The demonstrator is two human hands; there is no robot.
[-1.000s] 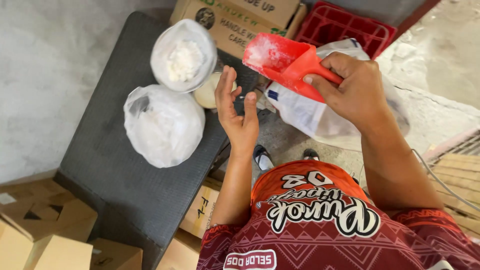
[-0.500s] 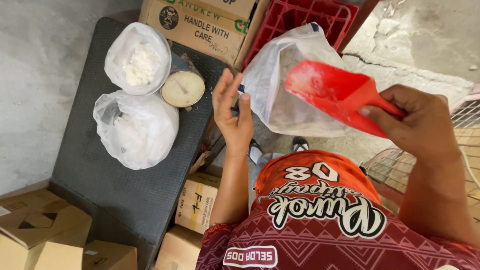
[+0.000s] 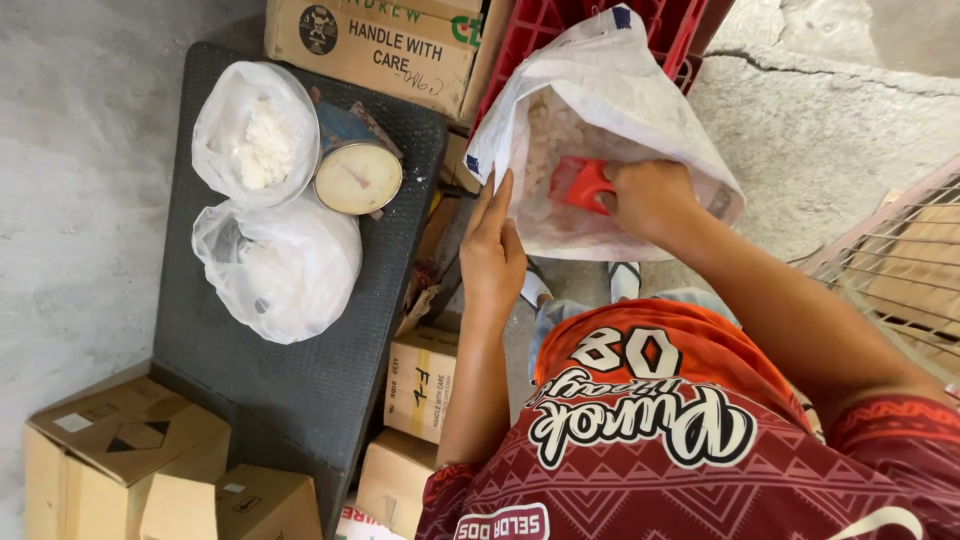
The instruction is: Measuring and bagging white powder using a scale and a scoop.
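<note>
Closest to me, my left hand (image 3: 492, 252) lies flat, fingers straight and pressed together, against the near left edge of the big white sack (image 3: 640, 110). My right hand (image 3: 648, 198) is inside the sack's mouth, fist wrapped round the handle of a red scoop (image 3: 580, 184) sunk among white lumps. Left of the sack, a round dial scale (image 3: 358, 177) sits on a dark mat (image 3: 290, 390) beside two filled plastic bags (image 3: 262, 135). Just beyond the sack stands a red crate (image 3: 560, 30).
</note>
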